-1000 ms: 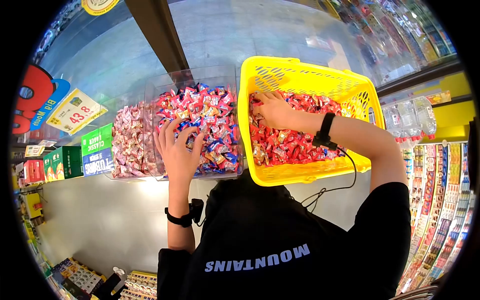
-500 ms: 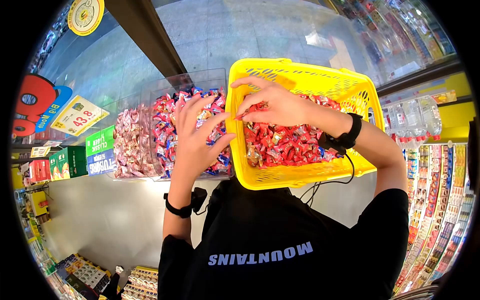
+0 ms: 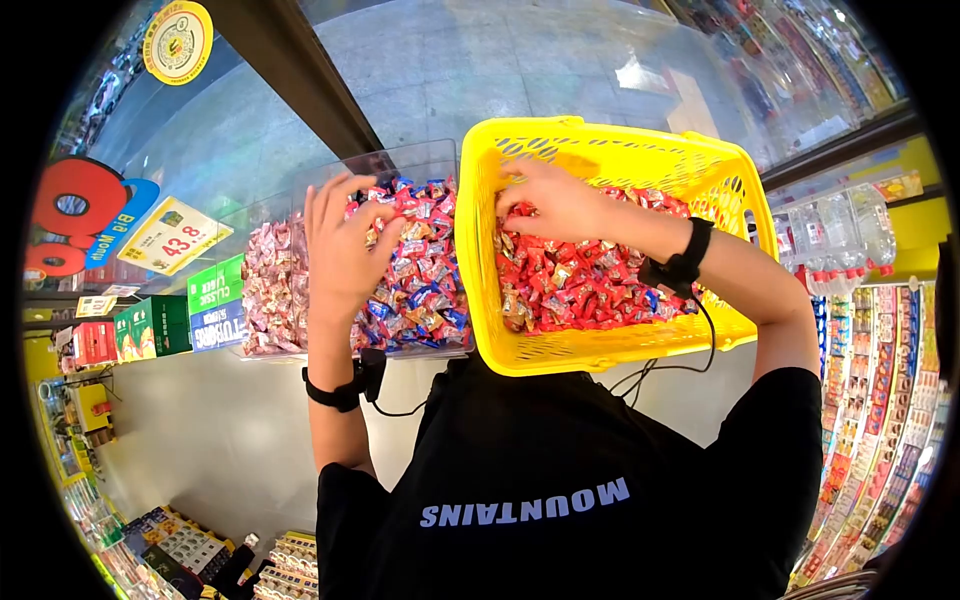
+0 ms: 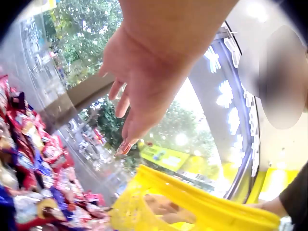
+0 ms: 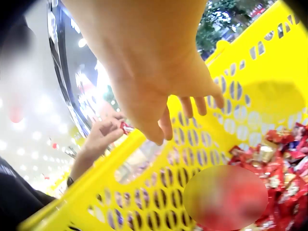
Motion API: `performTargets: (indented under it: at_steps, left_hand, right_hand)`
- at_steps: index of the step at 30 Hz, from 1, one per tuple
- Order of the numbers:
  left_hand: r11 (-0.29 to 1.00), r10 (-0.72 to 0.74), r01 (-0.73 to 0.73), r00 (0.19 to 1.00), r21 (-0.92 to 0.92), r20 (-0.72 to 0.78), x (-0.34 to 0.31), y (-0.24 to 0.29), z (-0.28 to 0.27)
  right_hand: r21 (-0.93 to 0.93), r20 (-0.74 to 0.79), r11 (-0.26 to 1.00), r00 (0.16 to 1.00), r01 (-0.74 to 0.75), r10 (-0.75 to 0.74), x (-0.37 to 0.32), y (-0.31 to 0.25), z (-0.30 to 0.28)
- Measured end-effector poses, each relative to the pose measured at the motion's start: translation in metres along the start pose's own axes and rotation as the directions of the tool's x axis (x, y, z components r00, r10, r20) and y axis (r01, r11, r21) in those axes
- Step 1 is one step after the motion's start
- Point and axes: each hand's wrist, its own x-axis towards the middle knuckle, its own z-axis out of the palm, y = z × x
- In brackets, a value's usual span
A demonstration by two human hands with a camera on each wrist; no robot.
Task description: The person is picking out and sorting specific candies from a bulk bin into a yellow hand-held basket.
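On the left, clear bins (image 3: pixel 430 160) hold pink-wrapped candies (image 3: pixel 270 290), then mixed red-and-blue ones. Above these, the left hand (image 3: pixel 345 250) pinches a red candy (image 4: pixel 124 147), long axis slanting from its fingertips. The right hand (image 3: pixel 560 205), relaxed, grip narrow, is over a yellow basket (image 3: pixel 600 354) of mostly red candies.

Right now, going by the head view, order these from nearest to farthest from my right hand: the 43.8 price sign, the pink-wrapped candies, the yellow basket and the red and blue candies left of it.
1. Yellow basket, directly beneath your right hand.
2. Red and blue candies, just left of the basket.
3. Pink-wrapped candies, farther left.
4. 43.8 price sign, far left.
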Motion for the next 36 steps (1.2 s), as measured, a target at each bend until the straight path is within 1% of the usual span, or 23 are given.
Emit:
performTargets:
  at_steps: [1,3,4,5,7,8,9,10,11,13,14,17,20,23,27,30,33,36]
  left_hand:
    - [0.999,-0.039,0.037,0.999,0.039,0.037,-0.009,-0.015,0.006]
    - [0.992,-0.080,0.075,0.996,0.105,0.048,-0.025,-0.026,0.018]
    - [0.986,-0.102,0.094,0.993,0.137,0.054,-0.031,-0.028,0.022]
    - [0.992,-0.095,0.088,0.993,0.087,0.073,-0.036,-0.029,0.024]
    - [0.996,-0.068,0.062,0.994,0.063,0.087,-0.041,-0.017,0.031]
    - [0.997,-0.057,0.052,0.994,0.053,0.093,-0.046,-0.012,0.034]
    - [0.998,-0.069,0.067,0.989,0.022,0.134,-0.054,-0.012,0.040]
    - [0.997,-0.081,0.077,0.985,0.030,0.151,-0.061,-0.010,0.044]
    - [0.996,-0.092,0.087,0.981,0.037,0.169,-0.068,-0.009,0.049]
    - [0.993,-0.118,0.110,0.970,0.046,0.213,-0.079,-0.007,0.056]
    - [0.991,-0.129,0.122,0.970,0.046,0.207,-0.082,-0.008,0.057]
    - [0.988,-0.151,0.144,0.970,0.050,0.189,-0.079,-0.007,0.056]
    - [0.988,-0.150,0.141,0.971,0.063,0.188,-0.080,-0.010,0.061]
    - [0.992,-0.122,0.118,0.975,0.035,0.186,-0.080,-0.011,0.063]
    - [0.991,-0.133,0.134,0.976,0.006,0.174,-0.077,-0.012,0.063]
    - [0.992,-0.124,0.126,0.980,-0.002,0.154,-0.077,-0.015,0.069]
    - [0.992,-0.121,0.124,0.980,-0.013,0.157,-0.075,-0.016,0.067]
    - [0.992,-0.126,0.128,0.982,-0.007,0.143,-0.074,-0.009,0.064]
  right_hand:
    - [-0.096,0.021,0.995,0.999,-0.023,0.025,-0.002,0.011,0.012]
    - [-0.282,0.056,0.957,0.995,-0.068,0.087,-0.009,0.026,0.035]
    - [-0.327,0.044,0.943,0.996,-0.063,0.082,-0.011,0.031,0.047]
    - [-0.372,0.031,0.926,0.997,-0.059,0.076,-0.013,0.036,0.059]
    - [-0.485,0.023,0.874,0.998,-0.033,0.050,-0.017,0.032,0.065]
    - [-0.474,0.041,0.879,0.996,-0.050,0.079,-0.018,0.032,0.065]
    - [-0.463,0.061,0.884,0.992,-0.066,0.106,-0.017,0.029,0.062]
    - [-0.452,0.082,0.888,0.988,-0.082,0.133,-0.016,0.029,0.060]
    - [-0.409,0.053,0.909,0.992,-0.082,0.113,-0.018,0.032,0.059]
    - [-0.371,0.076,0.924,0.989,-0.090,0.127,-0.017,0.039,0.059]
    - [-0.354,0.086,0.930,0.987,-0.097,0.135,-0.018,0.043,0.060]
    - [-0.339,0.005,0.936,0.995,-0.092,0.100,-0.016,0.028,0.061]
    - [-0.308,0.010,0.942,0.990,-0.129,0.139,-0.010,0.017,0.071]
    - [-0.290,0.049,0.949,0.989,-0.120,0.140,-0.006,0.019,0.072]
    - [-0.296,0.110,0.948,0.982,-0.117,0.156,-0.004,0.015,0.068]
    - [-0.300,0.150,0.943,0.969,-0.147,0.199,0.002,0.014,0.070]
    - [-0.380,0.073,0.915,0.982,-0.135,0.175,0.000,0.014,0.077]
    - [-0.278,0.071,0.955,0.989,-0.107,0.132,0.004,0.025,0.081]
